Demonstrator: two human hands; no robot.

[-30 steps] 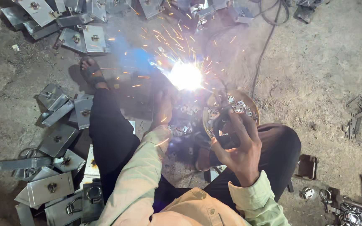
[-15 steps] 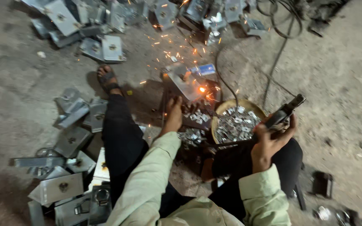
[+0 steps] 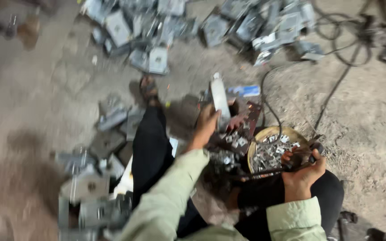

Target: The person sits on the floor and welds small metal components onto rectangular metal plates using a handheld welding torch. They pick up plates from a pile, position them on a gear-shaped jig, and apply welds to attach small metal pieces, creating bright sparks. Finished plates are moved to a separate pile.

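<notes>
Bit blurry from here, but the left hand (image 3: 207, 122) grips an upright grey metal bracket (image 3: 220, 101), the right hand (image 3: 301, 172) clutches a dark electrode holder (image 3: 287, 164) beside a round bowl (image 3: 264, 133) of small metal bits.

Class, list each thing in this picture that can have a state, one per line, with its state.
Left hand: gripping the grey metal bracket.
Grey metal bracket: lifted, standing on end.
Right hand: closed around the dark welding electrode holder.
Dark welding electrode holder: held level, no arc or sparks.
Round yellowish bowl: upright, filled with small metal pieces.
Black cable: slack, trailing across the dirt floor.
</notes>
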